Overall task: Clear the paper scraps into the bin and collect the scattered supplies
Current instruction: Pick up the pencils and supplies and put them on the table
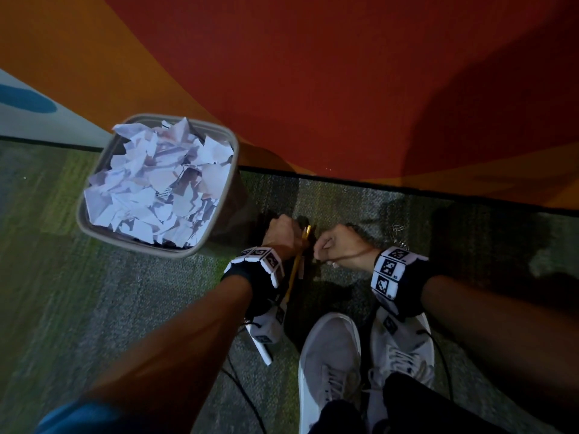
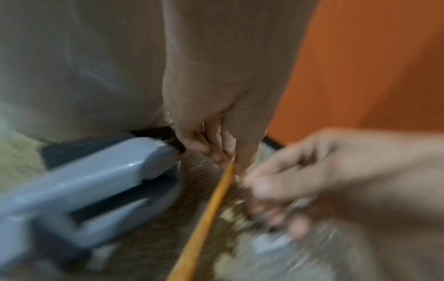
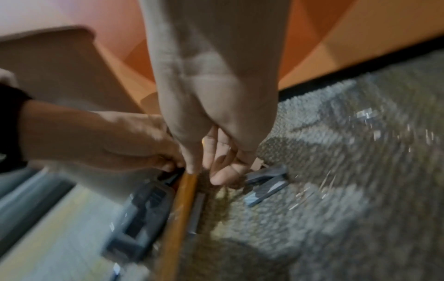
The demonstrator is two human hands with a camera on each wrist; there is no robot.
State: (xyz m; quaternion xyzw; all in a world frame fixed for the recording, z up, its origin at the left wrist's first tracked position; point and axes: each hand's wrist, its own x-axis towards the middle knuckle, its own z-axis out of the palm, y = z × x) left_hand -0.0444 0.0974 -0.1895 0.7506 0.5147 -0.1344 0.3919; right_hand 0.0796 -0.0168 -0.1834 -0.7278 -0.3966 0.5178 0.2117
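**On the carpet by the wall: two hands, one pencil, one full bin**

At far left, on the grey-green carpet (image 1: 78, 292), one square bin (image 1: 219, 189), heaped with torn white paper scraps (image 1: 156, 183). Just right of the bin, one left hand (image 1: 282, 234), fingers curled round one yellow pencil (image 1: 294, 270) and one grey stapler (image 2: 91, 192), both gripped together; pencil slanting back along the wrist. Next, close beside it, one right hand (image 1: 341, 245), fingers curled down at the carpet, fingertips (image 3: 223, 176) bunched beside the pencil tip; whether pinching anything, cannot tell through the blur. Beside those fingertips, one grey strip of staples (image 3: 266, 184) lying flat, a second (image 3: 197, 213) alongside the pencil. Farther right, loose paper clips (image 1: 398, 228) scattered, count unclear. Below, two grey sneakers (image 1: 332, 355).
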